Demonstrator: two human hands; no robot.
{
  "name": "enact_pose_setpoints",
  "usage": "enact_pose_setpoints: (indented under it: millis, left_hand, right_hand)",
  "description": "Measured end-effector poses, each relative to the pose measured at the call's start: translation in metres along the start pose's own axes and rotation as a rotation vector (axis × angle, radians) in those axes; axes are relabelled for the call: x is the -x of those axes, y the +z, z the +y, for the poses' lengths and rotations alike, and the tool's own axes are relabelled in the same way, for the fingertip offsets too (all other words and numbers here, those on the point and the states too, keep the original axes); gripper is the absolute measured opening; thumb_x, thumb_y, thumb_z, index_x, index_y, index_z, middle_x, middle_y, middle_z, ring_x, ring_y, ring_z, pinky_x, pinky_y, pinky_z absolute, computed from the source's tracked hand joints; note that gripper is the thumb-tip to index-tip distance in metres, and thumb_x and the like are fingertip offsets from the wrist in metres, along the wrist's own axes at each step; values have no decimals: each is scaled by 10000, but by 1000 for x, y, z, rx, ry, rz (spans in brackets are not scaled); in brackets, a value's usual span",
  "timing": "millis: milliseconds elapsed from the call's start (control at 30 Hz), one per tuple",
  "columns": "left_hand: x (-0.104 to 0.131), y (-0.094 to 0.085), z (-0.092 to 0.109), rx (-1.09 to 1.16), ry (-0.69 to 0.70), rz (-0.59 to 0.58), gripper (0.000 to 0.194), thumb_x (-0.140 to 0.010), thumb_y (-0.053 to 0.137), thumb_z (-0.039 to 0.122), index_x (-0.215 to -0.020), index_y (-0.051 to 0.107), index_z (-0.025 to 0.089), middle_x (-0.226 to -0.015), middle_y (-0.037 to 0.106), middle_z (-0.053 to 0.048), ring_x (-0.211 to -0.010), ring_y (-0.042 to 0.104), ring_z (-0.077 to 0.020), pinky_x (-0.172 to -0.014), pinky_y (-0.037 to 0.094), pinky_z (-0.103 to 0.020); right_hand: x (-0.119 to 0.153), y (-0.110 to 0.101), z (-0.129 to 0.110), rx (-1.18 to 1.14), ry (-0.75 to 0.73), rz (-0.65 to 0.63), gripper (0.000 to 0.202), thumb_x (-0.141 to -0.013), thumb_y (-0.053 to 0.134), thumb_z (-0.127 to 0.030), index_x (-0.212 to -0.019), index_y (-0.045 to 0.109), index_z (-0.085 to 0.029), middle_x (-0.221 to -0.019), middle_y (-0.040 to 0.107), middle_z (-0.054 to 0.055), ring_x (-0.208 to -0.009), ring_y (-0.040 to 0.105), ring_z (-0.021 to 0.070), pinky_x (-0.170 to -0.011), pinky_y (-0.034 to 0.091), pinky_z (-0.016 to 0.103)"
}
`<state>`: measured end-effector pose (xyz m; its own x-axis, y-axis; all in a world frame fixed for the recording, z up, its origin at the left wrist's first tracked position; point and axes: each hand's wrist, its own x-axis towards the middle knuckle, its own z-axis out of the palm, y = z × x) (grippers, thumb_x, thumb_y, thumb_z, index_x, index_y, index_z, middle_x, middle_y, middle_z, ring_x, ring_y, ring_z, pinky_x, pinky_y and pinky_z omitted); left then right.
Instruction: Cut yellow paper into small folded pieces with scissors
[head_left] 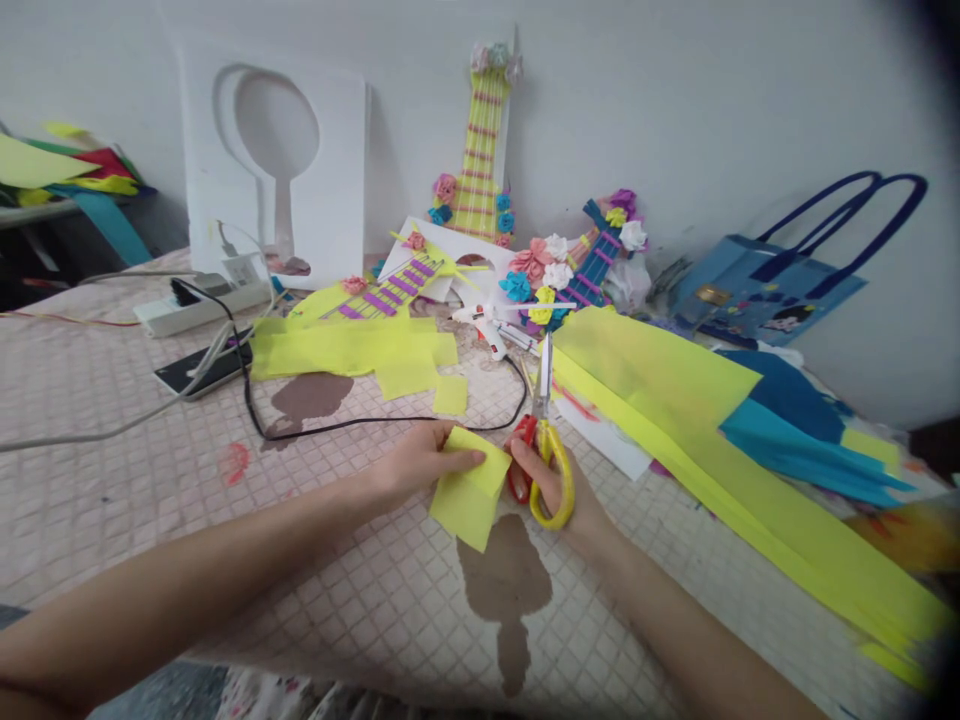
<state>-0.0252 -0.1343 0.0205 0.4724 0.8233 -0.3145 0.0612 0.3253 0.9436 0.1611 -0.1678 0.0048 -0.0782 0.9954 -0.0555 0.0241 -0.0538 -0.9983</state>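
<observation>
Between thumb and fingers, my left hand (431, 455) pinches a small piece of yellow crepe paper (469, 505), folded over at its top. Just right of it, my right hand (559, 490) is closed on scissors (553, 470) with one yellow and one red handle loop. Their blades point up and away from me and look nearly closed, apart from the paper. Beyond my left hand lie cut yellow paper pieces (337, 345) in an overlapping row. A long yellow crepe sheet (660, 400) stretches along the right side of the table.
A white glue gun (487, 330) with a black cord (360, 430) lies mid-table. A power strip (202, 300) and phone (199, 372) are at left. Decorated paper guitars (484, 150) and a white cutout board (341, 160) lean at the back; a blue bag (772, 290) stands right.
</observation>
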Motion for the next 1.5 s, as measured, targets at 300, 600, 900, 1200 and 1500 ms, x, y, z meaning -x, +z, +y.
enact_pose_setpoints:
  millis: [300, 600, 900, 1200, 1500]
  left_hand:
    - [2, 1, 2, 50, 2, 24, 342, -648, 726, 387, -825, 616, 117, -784, 666, -43, -652, 601, -140, -580, 450, -231]
    - [-1, 4, -2, -19, 47, 21, 391, -606, 750, 409, -810, 599, 112, -809, 674, -66, -686, 618, -165, -619, 476, -266]
    - [2, 7, 2, -21, 37, 17, 418, -631, 724, 455, -838, 582, 120, -775, 675, -66, -651, 624, -159, -570, 466, -245]
    - [2, 5, 2, -57, 28, 66, 353, -668, 691, 444, -756, 583, 120, -629, 616, -11, -488, 500, -71, -448, 350, -173]
    - [1, 5, 0, -96, 42, -37, 352, -658, 698, 448, -766, 638, 118, -720, 674, -52, -615, 608, -141, -549, 449, -224]
  right_hand:
    - [-3, 2, 12, -92, -37, -53, 322, -840, 513, -510, -877, 560, -193, -430, 483, -54, -386, 436, 89, -405, 317, 208]
    - [3, 6, -5, -2, 15, -34, 267, -723, 691, -381, -838, 543, -192, -600, 517, -59, -452, 453, 61, -413, 368, 182]
    - [0, 4, 1, -22, 39, -35, 259, -748, 655, -384, -849, 511, -194, -522, 496, -70, -406, 453, 78, -397, 378, 198]
    - [2, 6, -3, -17, 16, -15, 260, -781, 615, -435, -812, 514, -198, -488, 482, -70, -400, 444, 75, -399, 349, 189]
    - [2, 10, -11, 45, 52, 15, 321, -676, 707, -400, -842, 532, -187, -642, 546, -42, -452, 478, 75, -415, 402, 203]
